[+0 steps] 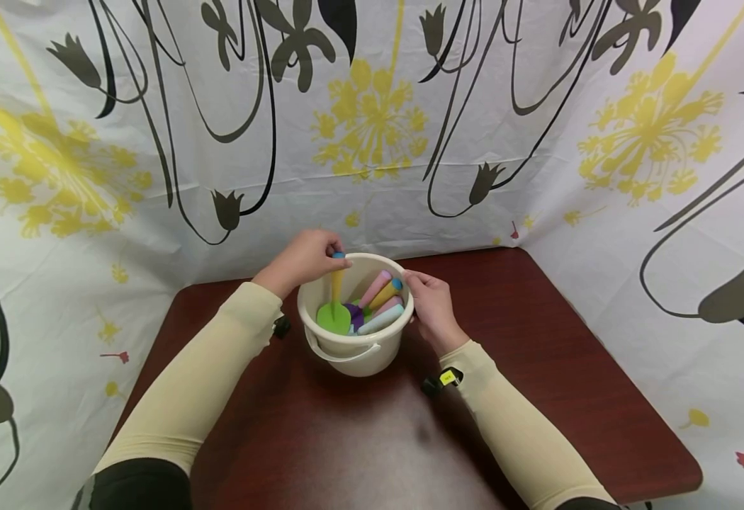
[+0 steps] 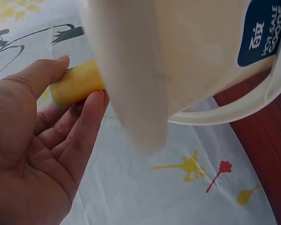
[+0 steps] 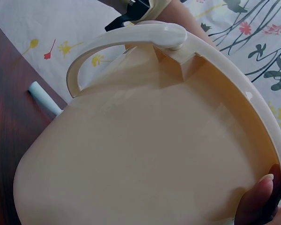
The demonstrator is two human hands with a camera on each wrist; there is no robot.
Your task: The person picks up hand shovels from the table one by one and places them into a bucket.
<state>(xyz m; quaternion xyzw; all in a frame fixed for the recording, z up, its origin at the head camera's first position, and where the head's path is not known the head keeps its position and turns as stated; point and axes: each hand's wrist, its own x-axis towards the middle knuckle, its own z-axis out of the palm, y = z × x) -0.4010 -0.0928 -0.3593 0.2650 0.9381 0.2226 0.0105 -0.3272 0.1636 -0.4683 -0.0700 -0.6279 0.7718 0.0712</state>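
A cream bucket (image 1: 359,365) stands on the table and holds several toy tools. With fingertips and thumb my left hand (image 1: 308,258) pinches the upper end of a toy shovel (image 1: 334,317), which has a green blade, yellow handle and blue tip. The shovel is upright inside the bucket's left side. In the left wrist view, the yellow handle (image 2: 77,84) sits between thumb and fingers, partly hidden by the bucket wall (image 2: 196,61). My right hand (image 1: 432,308) grips the bucket's right rim, thumb (image 3: 255,199) against the outer wall in the right wrist view.
Inside the bucket lie a pink handle (image 1: 376,287), a yellow handle with a blue end (image 1: 385,292), a light blue handle (image 1: 381,320) and a purple piece (image 1: 354,313). The white carrying handle (image 1: 343,358) hangs in front. A dark red table (image 1: 506,397) meets patterned cloth (image 1: 372,205) behind.
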